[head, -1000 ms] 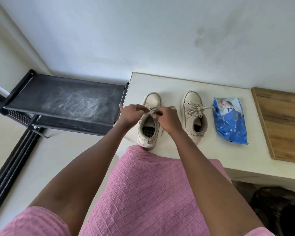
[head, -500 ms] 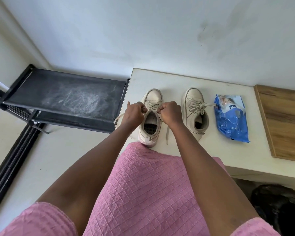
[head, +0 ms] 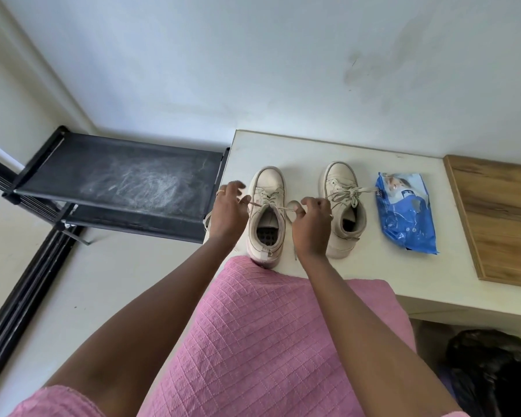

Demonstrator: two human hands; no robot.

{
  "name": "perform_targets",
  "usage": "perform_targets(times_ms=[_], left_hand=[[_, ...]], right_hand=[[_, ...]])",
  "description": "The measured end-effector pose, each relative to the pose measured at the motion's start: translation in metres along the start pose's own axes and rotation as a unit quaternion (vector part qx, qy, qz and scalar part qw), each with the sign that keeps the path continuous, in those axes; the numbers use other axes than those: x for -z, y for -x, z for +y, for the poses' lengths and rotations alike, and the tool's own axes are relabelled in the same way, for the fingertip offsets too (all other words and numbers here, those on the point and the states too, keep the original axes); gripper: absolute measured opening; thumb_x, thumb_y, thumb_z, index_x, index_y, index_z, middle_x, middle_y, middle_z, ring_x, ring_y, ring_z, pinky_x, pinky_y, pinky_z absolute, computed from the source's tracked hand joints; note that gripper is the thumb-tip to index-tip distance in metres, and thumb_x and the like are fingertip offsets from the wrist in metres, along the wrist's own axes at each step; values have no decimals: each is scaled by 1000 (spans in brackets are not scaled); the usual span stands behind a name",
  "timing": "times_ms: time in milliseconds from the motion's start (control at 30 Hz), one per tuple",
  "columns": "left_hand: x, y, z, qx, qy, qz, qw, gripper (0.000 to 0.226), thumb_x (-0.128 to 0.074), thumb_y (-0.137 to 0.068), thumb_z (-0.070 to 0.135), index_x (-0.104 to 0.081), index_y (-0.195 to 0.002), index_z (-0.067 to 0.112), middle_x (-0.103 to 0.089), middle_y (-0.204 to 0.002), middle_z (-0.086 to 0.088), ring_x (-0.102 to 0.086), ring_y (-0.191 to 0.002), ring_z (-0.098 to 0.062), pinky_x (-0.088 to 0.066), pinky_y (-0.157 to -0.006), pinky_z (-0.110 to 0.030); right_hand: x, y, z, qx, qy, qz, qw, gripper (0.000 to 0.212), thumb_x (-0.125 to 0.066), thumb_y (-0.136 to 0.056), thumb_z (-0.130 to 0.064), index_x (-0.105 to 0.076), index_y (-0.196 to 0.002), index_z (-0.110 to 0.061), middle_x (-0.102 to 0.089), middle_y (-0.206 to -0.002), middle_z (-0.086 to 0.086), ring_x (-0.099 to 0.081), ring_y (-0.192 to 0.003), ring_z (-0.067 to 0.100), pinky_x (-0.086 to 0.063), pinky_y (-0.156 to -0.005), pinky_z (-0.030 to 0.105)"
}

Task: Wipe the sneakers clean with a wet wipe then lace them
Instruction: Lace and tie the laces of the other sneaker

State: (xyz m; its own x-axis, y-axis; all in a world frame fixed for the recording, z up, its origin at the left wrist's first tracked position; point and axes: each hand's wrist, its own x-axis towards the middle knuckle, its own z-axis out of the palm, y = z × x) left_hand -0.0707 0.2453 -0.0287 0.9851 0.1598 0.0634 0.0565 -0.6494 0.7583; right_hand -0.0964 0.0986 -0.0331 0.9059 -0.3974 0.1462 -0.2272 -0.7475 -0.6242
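Two cream high-top sneakers stand side by side on the white table point(head: 313, 275), toes toward the wall. The left sneaker point(head: 268, 188) has its lace drawn out sideways across the opening. My left hand point(head: 227, 215) pinches one lace end at the shoe's left side, other fingers spread. My right hand point(head: 312, 224) pinches the other lace end with a small loop between the two shoes. The right sneaker point(head: 342, 206) carries a tied bow. A blue wet wipe pack point(head: 406, 215) lies flat to its right.
A black shoe rack point(head: 118, 182) with a dusty fabric shelf stands left of the table against the wall. A wooden board point(head: 500, 218) covers the table's right end. My pink skirt point(head: 268, 341) meets the table's front edge. A dark bag point(head: 494, 371) sits below right.
My hands have moved apart from the middle of the left sneaker to its two sides, pulling the lace ends outward. My left fingers have spread open around the lace.
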Motion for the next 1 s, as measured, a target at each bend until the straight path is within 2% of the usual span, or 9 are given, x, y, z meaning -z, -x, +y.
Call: perform_targets(times_ms=[100,167,267,333,467,700,800,900,1000], left_hand=[[0,12,6,64,-33,-25,997,37,-52,-95,35,-69,-87,3,-66,-76,-20,-58,-72,-31,-33,-58,-32],[-2,19,14,94,-20,-67,993,41,-51,-94,40,-73,-94,5,-70,-81,-20,-57,-71,-25,-29,-57,-27],[-9,17,18,169,134,-68,974,28,-61,-90,34,-73,-98,10,-72,-97,-13,-64,-94,-24,-47,-81,-27],[-13,11,16,226,228,-50,946,8,-69,-83,27,-73,-81,20,-72,-86,-7,-65,-87,-22,-52,-89,-40],[-19,-2,7,287,344,-37,893,18,-70,-81,11,-62,-67,20,-70,-77,-8,-64,-79,-24,-53,-88,-49],[-11,-5,24,257,349,13,901,15,-69,-82,11,-65,-68,13,-67,-64,-1,-60,-60,-11,-50,-71,-28],[-5,-3,32,226,314,42,921,6,-71,-81,11,-67,-76,11,-66,-64,4,-60,-58,-5,-49,-70,-22],[3,-3,41,180,252,55,949,8,-68,-83,9,-70,-89,14,-65,-66,10,-59,-60,7,-42,-61,-9],[11,-8,48,156,232,71,958,17,-63,-85,5,-72,-98,11,-71,-79,1,-66,-78,-7,-47,-73,-12]], right_hand=[[-5,17,-5,-57,-4,-38,998,34,-48,-97,-25,-67,-98,3,-63,-96,22,-58,-90,37,-42,-71,37],[-8,25,-14,-71,-41,-66,994,43,-45,-98,-33,-69,-98,3,-65,-96,22,-58,-93,36,-42,-75,36],[-10,24,-29,-99,-132,-82,983,38,-47,-97,-32,-70,-101,-2,-67,-100,19,-58,-97,32,-40,-81,32],[-12,17,-36,-204,-232,-84,947,31,-56,-92,-32,-72,-99,-7,-69,-95,14,-61,-94,28,-45,-80,31],[-13,7,-45,-374,-434,-60,818,10,-71,-81,-12,-70,-70,-14,-65,-70,2,-63,-78,23,-54,-78,35],[-5,-5,-52,-208,-359,-29,909,23,-70,-81,-22,-73,-101,-11,-73,-94,6,-67,-88,16,-52,-85,31],[3,-9,-56,-208,-397,-20,894,10,-68,-82,-21,-77,-77,-22,-73,-74,0,-67,-74,15,-54,-82,38],[1,-11,-52,-250,-429,-10,868,36,-65,-84,-21,-71,-52,-35,-69,-60,0,-66,-65,24,-54,-79,49],[2,-15,-51,-260,-447,-10,856,34,-66,-84,-21,-71,-51,-31,-70,-60,2,-69,-69,28,-54,-80,51]])
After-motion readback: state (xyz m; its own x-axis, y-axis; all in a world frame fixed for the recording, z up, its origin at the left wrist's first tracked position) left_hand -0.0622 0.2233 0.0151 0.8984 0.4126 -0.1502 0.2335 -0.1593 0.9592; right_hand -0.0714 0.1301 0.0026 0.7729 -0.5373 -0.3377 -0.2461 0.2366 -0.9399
